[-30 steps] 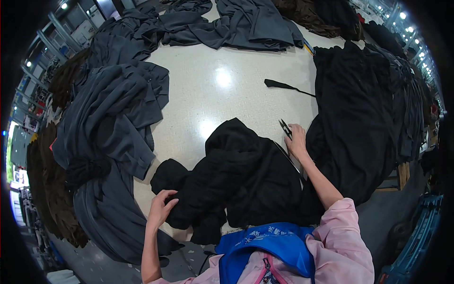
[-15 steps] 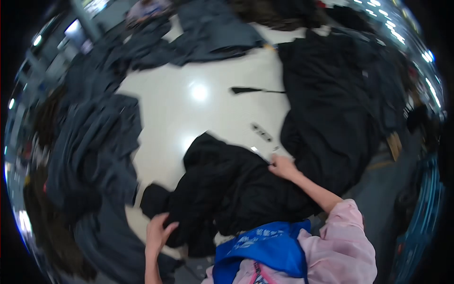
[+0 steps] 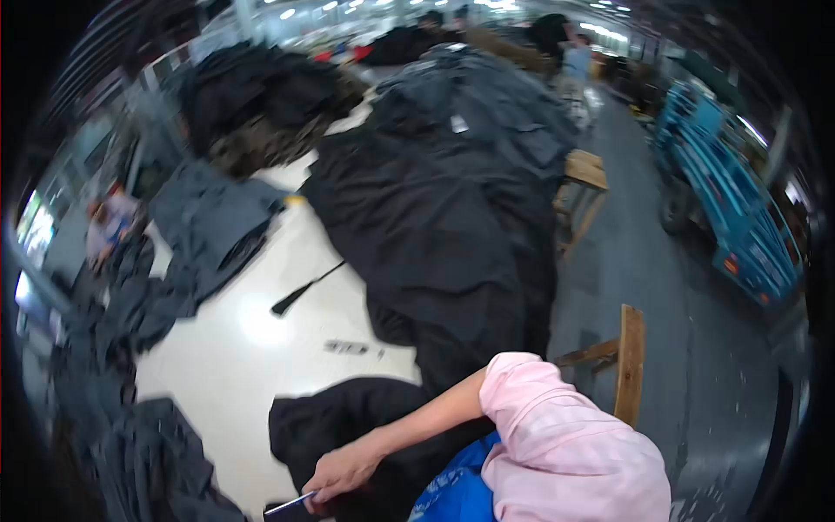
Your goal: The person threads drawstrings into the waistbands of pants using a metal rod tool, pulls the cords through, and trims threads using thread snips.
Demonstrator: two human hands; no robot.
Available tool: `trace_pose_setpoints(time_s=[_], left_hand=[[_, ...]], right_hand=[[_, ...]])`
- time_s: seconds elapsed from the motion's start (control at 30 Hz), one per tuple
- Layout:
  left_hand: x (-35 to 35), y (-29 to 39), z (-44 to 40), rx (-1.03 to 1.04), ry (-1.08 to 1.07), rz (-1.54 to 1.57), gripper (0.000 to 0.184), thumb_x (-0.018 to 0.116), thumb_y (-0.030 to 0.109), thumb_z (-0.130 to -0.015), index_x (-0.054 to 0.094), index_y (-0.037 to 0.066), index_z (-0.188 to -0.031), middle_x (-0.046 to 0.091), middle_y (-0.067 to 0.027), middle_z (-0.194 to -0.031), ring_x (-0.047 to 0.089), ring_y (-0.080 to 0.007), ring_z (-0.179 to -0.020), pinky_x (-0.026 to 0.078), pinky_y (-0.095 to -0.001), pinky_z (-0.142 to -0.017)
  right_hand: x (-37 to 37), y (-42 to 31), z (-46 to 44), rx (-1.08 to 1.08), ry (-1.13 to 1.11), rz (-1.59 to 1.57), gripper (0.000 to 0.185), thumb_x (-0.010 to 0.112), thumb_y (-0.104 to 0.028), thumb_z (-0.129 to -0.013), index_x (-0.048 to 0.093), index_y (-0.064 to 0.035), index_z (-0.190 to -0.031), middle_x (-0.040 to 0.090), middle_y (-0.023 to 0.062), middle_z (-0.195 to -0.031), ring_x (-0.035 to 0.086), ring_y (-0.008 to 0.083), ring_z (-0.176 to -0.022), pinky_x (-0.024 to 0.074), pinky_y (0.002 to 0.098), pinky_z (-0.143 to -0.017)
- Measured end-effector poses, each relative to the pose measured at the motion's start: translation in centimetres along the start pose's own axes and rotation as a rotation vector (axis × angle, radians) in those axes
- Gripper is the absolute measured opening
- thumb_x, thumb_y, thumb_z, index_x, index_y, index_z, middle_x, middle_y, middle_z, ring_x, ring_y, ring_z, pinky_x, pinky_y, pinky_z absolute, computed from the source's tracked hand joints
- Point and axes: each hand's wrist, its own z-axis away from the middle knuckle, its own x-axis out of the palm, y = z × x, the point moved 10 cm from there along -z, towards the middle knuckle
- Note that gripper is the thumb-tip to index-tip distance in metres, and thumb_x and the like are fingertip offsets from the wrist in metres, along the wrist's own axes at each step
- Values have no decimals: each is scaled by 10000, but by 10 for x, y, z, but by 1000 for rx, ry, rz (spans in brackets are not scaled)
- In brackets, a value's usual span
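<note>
My right hand (image 3: pixel 344 470) is closed at the bottom of the view, over a black garment (image 3: pixel 339 413) on the white table (image 3: pixel 235 418). Its fingers grip a flat, dark object with a pale bluish edge (image 3: pixel 290 506); the frame's border cuts it off and its kind is unclear. Beyond the forearm lies a long pile of black garments (image 3: pixel 435 226). On the white surface rest a black brush-like thing with a thin handle (image 3: pixel 296 297) and a dark marking (image 3: pixel 348 348). My left hand is out of view.
Dark grey garments line the table's left side (image 3: pixel 156 461) and far left (image 3: pixel 209 209). Wooden stools (image 3: pixel 628 365) stand along the right edge. A blue cart (image 3: pixel 722 200) is across the grey aisle. A person (image 3: pixel 111 222) is at far left, another (image 3: pixel 576 65) at the back.
My view has swung up and to the right, bringing the aisle and cart into sight. My left hand has left the view. My right hand now appears lower, nearer the bottom edge.
</note>
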Motion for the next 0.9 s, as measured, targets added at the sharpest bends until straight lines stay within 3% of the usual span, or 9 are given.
trace_pose_setpoints(time_s=[0.07,0.1,0.13,0.2,0.23,0.3,0.47,0.77,0.9], left_hand=[[-2,-24,-6,-29,21,34,197,641,100,-653,549,-7,-790,577,-149,-737,568,-290,-698,435,-318,-639],[-1,-35,-11,-44,-21,187,252,666,109,-635,552,0,-832,582,-138,-719,578,-260,-671,441,-305,-624],[5,-46,-16,-246,-126,331,326,684,137,-631,546,7,-896,586,-134,-727,579,-250,-665,444,-287,-609],[20,-68,-5,-282,-262,152,413,675,228,-663,507,24,-980,573,-172,-747,587,-282,-705,440,-311,-587],[31,-79,3,-279,-286,237,361,676,172,-666,522,-19,-931,560,-153,-728,532,-134,-629,424,-264,-598],[43,-101,11,-346,-272,359,313,660,167,-689,527,-29,-893,560,-118,-713,483,-94,-636,410,-244,-617],[41,-134,26,-491,-180,536,231,585,174,-768,528,-34,-853,536,-1,-729,444,-54,-685,387,-206,-637],[59,-124,32,-478,-111,703,213,551,182,-794,522,-23,-843,510,16,-718,431,-51,-680,376,-207,-619],[74,-117,37,-506,-158,685,195,541,188,-802,523,-6,-806,491,36,-698,409,-28,-661,353,-182,-587]], right_hand=[[5,45,-7,316,-133,242,278,367,-265,-855,522,-52,-944,571,138,-815,551,287,-678,458,340,-598],[-6,58,-7,154,22,281,271,379,-272,-843,539,-67,-920,567,145,-809,541,317,-745,448,364,-662],[-26,52,3,247,78,414,244,381,-252,-835,550,-86,-893,570,121,-815,550,293,-774,451,348,-667],[-49,50,14,286,211,729,200,381,-195,-821,552,-95,-848,563,93,-836,565,265,-753,455,351,-632],[-66,71,25,498,305,620,172,394,-190,-825,529,-84,-810,572,93,-747,569,275,-675,450,358,-591],[-80,66,37,389,458,749,140,440,-208,-828,489,-80,-798,536,110,-559,539,311,-541,426,374,-512],[-114,104,55,424,576,800,169,405,-238,-849,431,-71,-838,554,122,-598,534,341,-563,403,424,-494],[-94,125,50,494,444,826,225,423,-285,-837,415,-62,-805,519,162,-555,516,369,-550,386,445,-487],[-50,59,26,268,271,788,111,481,-195,-808,475,-89,-840,493,91,-761,526,288,-625,409,369,-506]])
